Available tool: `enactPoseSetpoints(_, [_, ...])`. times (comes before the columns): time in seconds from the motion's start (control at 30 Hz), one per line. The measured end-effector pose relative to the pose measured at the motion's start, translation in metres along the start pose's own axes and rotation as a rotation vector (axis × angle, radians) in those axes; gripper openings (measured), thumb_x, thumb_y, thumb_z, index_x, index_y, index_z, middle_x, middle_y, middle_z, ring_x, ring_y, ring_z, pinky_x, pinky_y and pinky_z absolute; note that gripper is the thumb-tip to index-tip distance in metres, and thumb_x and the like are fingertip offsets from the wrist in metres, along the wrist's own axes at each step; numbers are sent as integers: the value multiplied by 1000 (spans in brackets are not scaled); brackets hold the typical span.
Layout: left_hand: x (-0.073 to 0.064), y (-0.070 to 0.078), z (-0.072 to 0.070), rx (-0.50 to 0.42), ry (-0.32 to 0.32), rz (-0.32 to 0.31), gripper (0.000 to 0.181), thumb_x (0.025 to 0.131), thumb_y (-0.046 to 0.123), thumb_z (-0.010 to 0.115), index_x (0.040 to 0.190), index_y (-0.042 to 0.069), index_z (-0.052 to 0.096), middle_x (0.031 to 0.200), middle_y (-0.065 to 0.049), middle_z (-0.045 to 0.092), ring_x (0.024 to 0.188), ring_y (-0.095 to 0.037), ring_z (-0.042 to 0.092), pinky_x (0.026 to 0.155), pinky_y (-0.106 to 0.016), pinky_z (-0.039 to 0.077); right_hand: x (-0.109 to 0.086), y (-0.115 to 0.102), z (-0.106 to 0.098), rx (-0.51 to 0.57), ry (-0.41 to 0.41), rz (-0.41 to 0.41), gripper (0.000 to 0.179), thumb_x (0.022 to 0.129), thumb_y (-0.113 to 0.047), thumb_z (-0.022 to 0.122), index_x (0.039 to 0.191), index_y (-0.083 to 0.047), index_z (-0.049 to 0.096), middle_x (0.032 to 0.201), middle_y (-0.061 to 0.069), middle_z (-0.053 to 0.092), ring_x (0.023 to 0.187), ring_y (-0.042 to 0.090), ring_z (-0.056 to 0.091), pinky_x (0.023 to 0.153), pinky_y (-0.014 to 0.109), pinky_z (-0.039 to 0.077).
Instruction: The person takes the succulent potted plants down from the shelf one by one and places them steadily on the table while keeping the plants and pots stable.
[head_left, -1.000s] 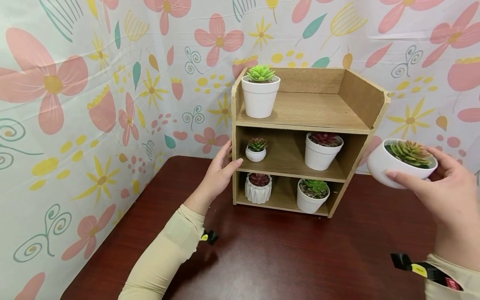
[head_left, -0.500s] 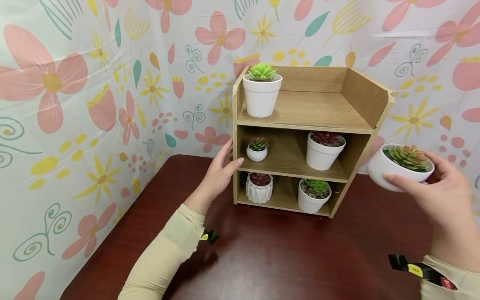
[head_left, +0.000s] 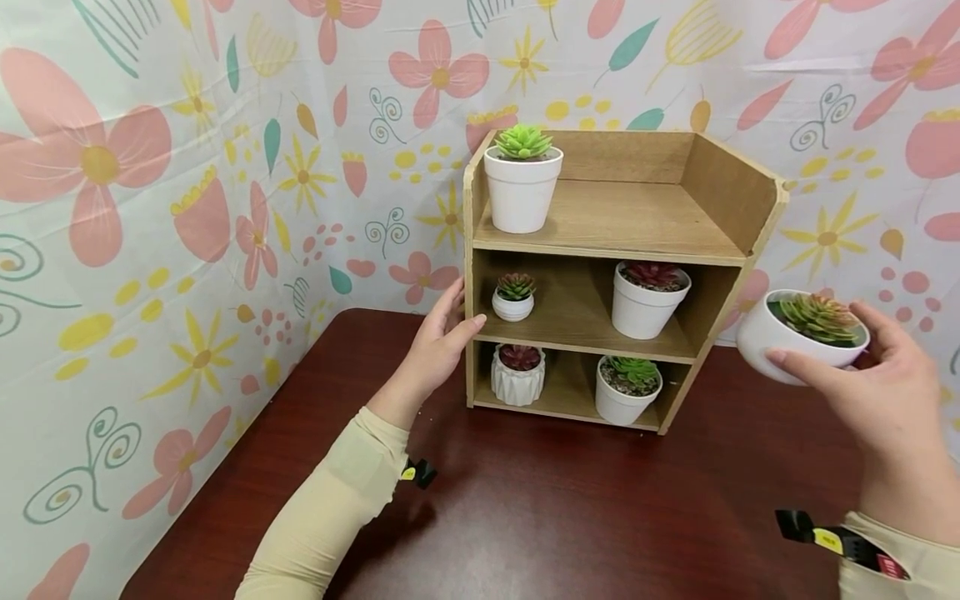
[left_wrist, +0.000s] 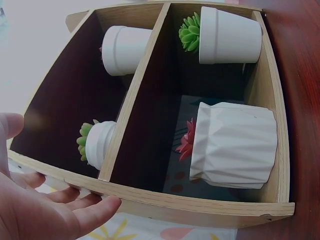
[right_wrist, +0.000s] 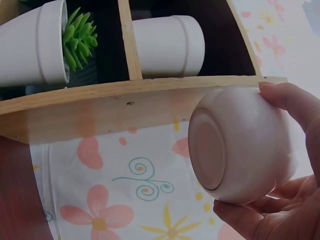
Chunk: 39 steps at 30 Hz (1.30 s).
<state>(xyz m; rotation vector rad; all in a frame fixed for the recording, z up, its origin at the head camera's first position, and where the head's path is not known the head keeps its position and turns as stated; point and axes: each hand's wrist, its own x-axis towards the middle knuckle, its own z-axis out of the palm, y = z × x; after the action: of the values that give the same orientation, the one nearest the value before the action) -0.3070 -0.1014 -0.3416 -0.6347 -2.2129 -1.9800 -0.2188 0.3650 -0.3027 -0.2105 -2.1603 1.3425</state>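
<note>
My right hand [head_left: 892, 392] holds a round white bowl-shaped pot [head_left: 780, 346] with a red-tipped green succulent [head_left: 819, 318], in the air right of the wooden shelf [head_left: 637, 218]. In the right wrist view the thumb and fingers span the pot [right_wrist: 250, 145], its base turned to the camera. My left hand [head_left: 438, 342] rests on the shelf's left side panel, thumb at the front edge. The left wrist view has its fairly straight fingers [left_wrist: 95, 215] along the panel's outer face. A white pot [head_left: 522, 192] with a bright green succulent stands at the top left.
On the middle tier are a small ribbed pot [head_left: 513, 307] and a larger pot [head_left: 649, 302]. Below stand a faceted pot [head_left: 518, 382] and another white pot [head_left: 627, 400]. The shelf stands on a dark red table [head_left: 555, 508] before flowered cloth [head_left: 360, 125].
The pot in my right hand has sunk slightly and tipped a little, then almost stopped. My left hand stays at the shelf's side. The head view has shifted very slightly.
</note>
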Motion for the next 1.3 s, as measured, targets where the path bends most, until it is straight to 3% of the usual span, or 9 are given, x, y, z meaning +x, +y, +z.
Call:
enactPoseSetpoints(0.3, [-1, 3, 0, -21, 2, 1, 74, 104, 29, 59, 166, 25, 18, 170, -6, 26, 156, -27, 31, 122, -50, 36, 1, 1, 0, -95, 21, 26, 85, 75, -18, 92, 149, -32, 54, 98, -29, 54, 71, -10, 51, 60, 5, 41])
enactPoseSetpoints(0.6, [-2, 1, -2, -15, 5, -6, 75, 104, 30, 59, 166, 26, 19, 171, -6, 25, 157, -27, 28, 122, -51, 35, 4, 6, 1, -79, 5, 1, 68, 75, -17, 92, 132, -39, 62, 95, -27, 57, 69, -8, 51, 58, 7, 42])
enactPoseSetpoints(0.93, [-1, 2, 0, -43, -26, 16, 74, 104, 28, 58, 166, 25, 18, 171, -9, 25, 155, -30, 32, 121, -53, 36, 1, 6, -2, -77, 11, 29, 66, 75, -17, 92, 128, -41, 61, 92, -27, 57, 68, -6, 51, 56, 10, 42])
enactPoseSetpoints(1.3, [0, 2, 1, -16, -9, 1, 74, 104, 29, 59, 166, 25, 19, 171, -6, 26, 156, -29, 30, 122, -50, 35, 1, 10, -3, -156, 1, 15, 73, 75, -24, 93, 137, -40, 58, 92, -29, 54, 70, -6, 49, 57, 10, 41])
